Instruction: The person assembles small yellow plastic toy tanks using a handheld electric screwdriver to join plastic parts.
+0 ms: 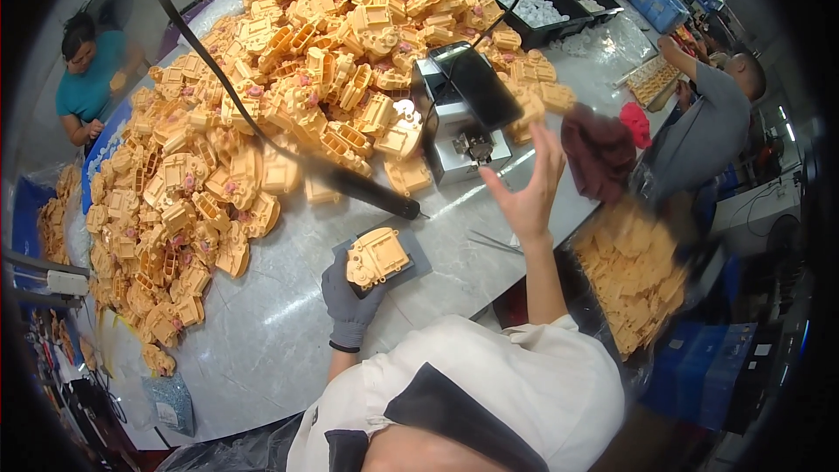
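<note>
My left hand (pixel 352 299), in a grey glove, is closed round the left side of a dark grey block (pixel 421 264) on the table. On that block lies a yellow plastic housing (pixel 377 258), its framed face up, against the gloved fingers. My bare right hand (pixel 533 188) is raised with thumb and fingers apart, holding nothing. Just left of it stands a small bench device (pixel 472 147) with a metal fixture, and a black phone-like screen (pixel 474 83) above. A blurred yellow housing (pixel 528 111) is by the right fingertips.
A large heap of yellow housings (pixel 288 61) covers the table's far left. A black lamp-like arm (pixel 350 185) crosses above. Tweezers (pixel 495 243) lie near my right forearm. At right are a maroon cloth (pixel 599 150) and a bin of yellow parts (pixel 634 275). Two people work beyond.
</note>
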The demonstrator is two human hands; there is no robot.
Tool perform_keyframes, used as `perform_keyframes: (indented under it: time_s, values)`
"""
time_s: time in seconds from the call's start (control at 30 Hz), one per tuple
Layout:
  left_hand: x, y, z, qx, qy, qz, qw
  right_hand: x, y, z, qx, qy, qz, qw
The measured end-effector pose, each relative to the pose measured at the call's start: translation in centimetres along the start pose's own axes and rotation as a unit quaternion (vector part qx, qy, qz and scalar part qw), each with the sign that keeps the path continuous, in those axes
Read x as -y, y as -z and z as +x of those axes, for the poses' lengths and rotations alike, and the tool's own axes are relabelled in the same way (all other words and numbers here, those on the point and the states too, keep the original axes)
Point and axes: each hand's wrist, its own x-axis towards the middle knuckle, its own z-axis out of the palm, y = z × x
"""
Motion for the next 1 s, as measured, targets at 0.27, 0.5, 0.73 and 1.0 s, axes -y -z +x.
perform_keyframes:
  time_s: [0.27, 0.5, 0.73, 1.0]
  values:
    - [-0.4, 0.2, 0.3, 0.009, 0.006, 0.002, 1.0, 2.1, -1.0, -4.4, 0.016, 0.017, 0.067, 0.998]
    - [-0.2, 0.3, 0.1, 0.015, 0.007, 0.009, 1.0, 3.4, -2.5, -3.5, 0.017, 0.054, 0.085, 0.995]
    - [-0.3, 0.2, 0.2, 0.007, -0.006, 0.006, 1.0, 3.5, -3.6, -3.6, 0.014, 0.067, 0.105, 0.992]
    - [-0.3, 0.2, 0.3, 0.013, 0.007, 0.002, 1.0, 3.0, -3.8, -4.4, 0.097, 0.033, 0.107, 0.989]
